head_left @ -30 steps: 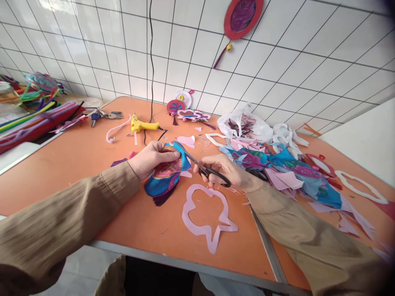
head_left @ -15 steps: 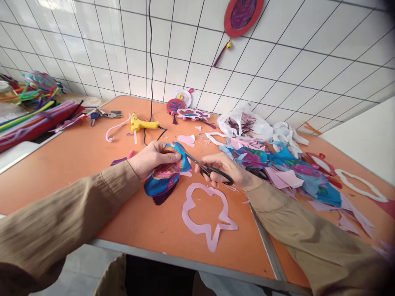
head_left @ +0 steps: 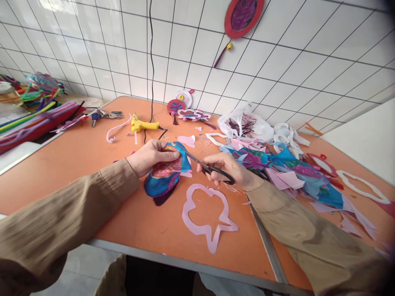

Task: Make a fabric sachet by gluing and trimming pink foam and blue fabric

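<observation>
Between its thumb and fingers, my left hand (head_left: 151,157) pinches a piece of blue, pink and orange patterned fabric (head_left: 162,181), which hangs down toward the table. My right hand (head_left: 224,166) has its fingers in the black handles of a pair of scissors (head_left: 212,167). The scissor blades point up and left and lie against the fabric's upper right edge, close to my left thumb. A pink cut-out frame (head_left: 189,218) with a wavy outline and two points lies flat on the table just below my hands.
On the orange table (head_left: 135,222) a yellow glue gun (head_left: 145,124) lies behind my left hand, its black cord running up the tiled wall. Fabric scraps (head_left: 308,176) and a plastic bag (head_left: 259,125) spread to the right. Keys (head_left: 105,115) and pipe cleaners (head_left: 33,123) are at left.
My hands, the fabric and the scissors hold nearly the same position. My left hand has shifted very slightly; the view has moved a little.
</observation>
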`<state>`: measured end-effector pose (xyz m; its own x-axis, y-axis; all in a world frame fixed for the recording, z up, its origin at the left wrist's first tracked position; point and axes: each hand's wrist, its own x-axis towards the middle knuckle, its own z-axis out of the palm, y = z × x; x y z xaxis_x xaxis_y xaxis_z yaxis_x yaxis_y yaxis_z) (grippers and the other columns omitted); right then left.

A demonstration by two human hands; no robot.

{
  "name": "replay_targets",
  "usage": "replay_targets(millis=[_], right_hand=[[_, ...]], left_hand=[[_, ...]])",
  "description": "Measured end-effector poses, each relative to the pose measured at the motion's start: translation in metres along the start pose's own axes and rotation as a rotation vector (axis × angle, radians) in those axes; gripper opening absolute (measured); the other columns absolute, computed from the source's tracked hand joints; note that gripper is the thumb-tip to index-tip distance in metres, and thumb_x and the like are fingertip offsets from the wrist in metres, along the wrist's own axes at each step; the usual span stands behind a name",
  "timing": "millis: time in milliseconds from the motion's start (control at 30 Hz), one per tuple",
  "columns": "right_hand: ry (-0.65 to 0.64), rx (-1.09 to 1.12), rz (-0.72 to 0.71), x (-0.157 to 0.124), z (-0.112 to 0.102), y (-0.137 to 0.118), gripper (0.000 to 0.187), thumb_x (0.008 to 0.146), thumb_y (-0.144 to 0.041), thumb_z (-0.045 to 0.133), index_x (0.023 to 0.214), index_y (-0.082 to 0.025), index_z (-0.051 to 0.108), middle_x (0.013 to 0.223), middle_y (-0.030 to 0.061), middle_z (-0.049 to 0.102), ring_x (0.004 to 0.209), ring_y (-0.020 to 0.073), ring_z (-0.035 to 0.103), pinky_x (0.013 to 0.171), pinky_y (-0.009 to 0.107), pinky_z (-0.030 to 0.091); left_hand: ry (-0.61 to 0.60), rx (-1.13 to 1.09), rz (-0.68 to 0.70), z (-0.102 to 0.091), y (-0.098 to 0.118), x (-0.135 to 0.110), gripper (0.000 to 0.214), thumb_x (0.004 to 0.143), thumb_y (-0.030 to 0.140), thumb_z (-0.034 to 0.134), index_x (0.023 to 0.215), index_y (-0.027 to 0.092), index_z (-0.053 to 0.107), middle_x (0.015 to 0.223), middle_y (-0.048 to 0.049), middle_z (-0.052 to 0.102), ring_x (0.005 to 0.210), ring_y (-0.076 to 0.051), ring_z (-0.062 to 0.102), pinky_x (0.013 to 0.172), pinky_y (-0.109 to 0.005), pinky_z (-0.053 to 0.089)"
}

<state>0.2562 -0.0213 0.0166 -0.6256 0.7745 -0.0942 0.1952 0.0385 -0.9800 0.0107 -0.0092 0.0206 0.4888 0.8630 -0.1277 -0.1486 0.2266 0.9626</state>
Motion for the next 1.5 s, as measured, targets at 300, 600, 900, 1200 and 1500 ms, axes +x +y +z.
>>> replay_targets(millis=[300,600,900,1200,1500], right_hand=[[0.007,-0.017,0.024,0.001,-0.004,0.002,0.046,0.064,-0.049,0.077,0.087,-0.011,0.067,0.053,-0.0055,0.047,0.040,0.0053,0.046,0.036,0.015,0.044],[0.011,-0.071,0.052,0.000,-0.006,-0.001,0.047,0.061,-0.050,0.078,0.085,-0.010,0.068,0.056,-0.0049,0.047,0.042,0.0038,0.043,0.037,0.015,0.047],[-0.081,-0.091,0.023,-0.006,-0.011,-0.007,0.056,0.067,-0.059,0.074,0.093,-0.010,0.065,0.059,-0.0039,0.049,0.047,0.0054,0.047,0.041,0.015,0.048],[-0.245,-0.079,-0.005,-0.001,-0.013,0.000,0.057,0.071,-0.061,0.072,0.096,-0.010,0.061,0.060,-0.0019,0.056,0.047,0.0087,0.059,0.046,0.017,0.049],[-0.193,-0.083,0.037,-0.005,-0.008,-0.006,0.061,0.069,-0.066,0.069,0.094,-0.011,0.061,0.062,0.0002,0.060,0.048,0.0099,0.059,0.048,0.019,0.050]], left_hand=[[0.018,-0.031,-0.001,-0.006,0.002,0.002,0.024,0.057,0.025,0.086,0.063,0.007,0.071,0.060,-0.0065,0.068,0.052,-0.012,0.061,0.051,-0.021,0.047],[-0.013,0.036,0.010,-0.003,0.008,-0.001,0.022,0.057,0.020,0.083,0.052,0.009,0.065,0.047,-0.0003,0.059,0.042,-0.006,0.050,0.042,-0.017,0.038],[-0.046,0.089,-0.020,-0.007,0.011,-0.001,0.016,0.060,0.021,0.082,0.057,0.010,0.071,0.052,-0.0031,0.064,0.046,-0.009,0.052,0.047,-0.021,0.042],[-0.065,0.105,-0.063,-0.007,0.004,-0.001,0.021,0.059,0.025,0.084,0.069,0.009,0.076,0.061,-0.0064,0.070,0.052,-0.011,0.058,0.050,-0.021,0.045],[-0.104,0.124,-0.063,-0.005,0.005,-0.003,0.013,0.061,0.021,0.082,0.061,0.010,0.074,0.056,-0.0040,0.067,0.048,-0.010,0.055,0.048,-0.020,0.042]])
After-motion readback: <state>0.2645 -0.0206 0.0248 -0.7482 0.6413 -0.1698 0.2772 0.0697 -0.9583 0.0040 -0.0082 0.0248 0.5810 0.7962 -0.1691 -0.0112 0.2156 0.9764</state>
